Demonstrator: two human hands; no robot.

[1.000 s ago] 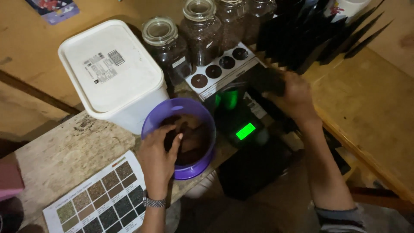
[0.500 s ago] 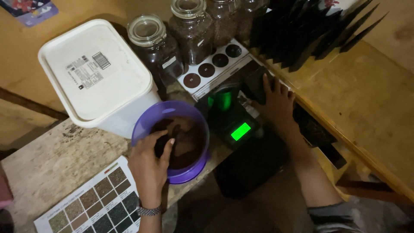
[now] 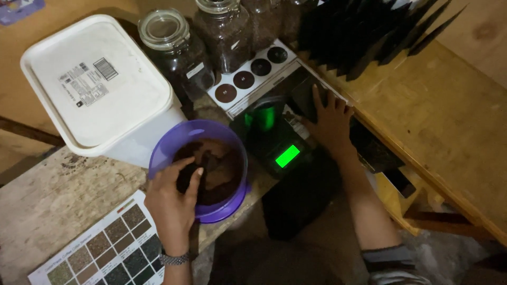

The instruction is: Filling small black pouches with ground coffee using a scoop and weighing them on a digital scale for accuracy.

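Observation:
A purple bowl of dark brown grounds stands on the stone slab. My left hand reaches into it and grips a dark scoop dug into the grounds. To its right a small black scale shows a lit green display, with a dark green-lit cup on its platform. My right hand rests flat, fingers spread, on a black pouch beside the scale.
A big white lidded tub stands behind the bowl. Glass jars of dark beans line the back, by a white tray with dark sample discs. Black pouches stand upright on a wooden shelf. A colour chart lies near.
My right hand has come down from the back onto the black pouch beside the scale. My left hand stays in the bowl with the scoop. The camera view has shifted a little.

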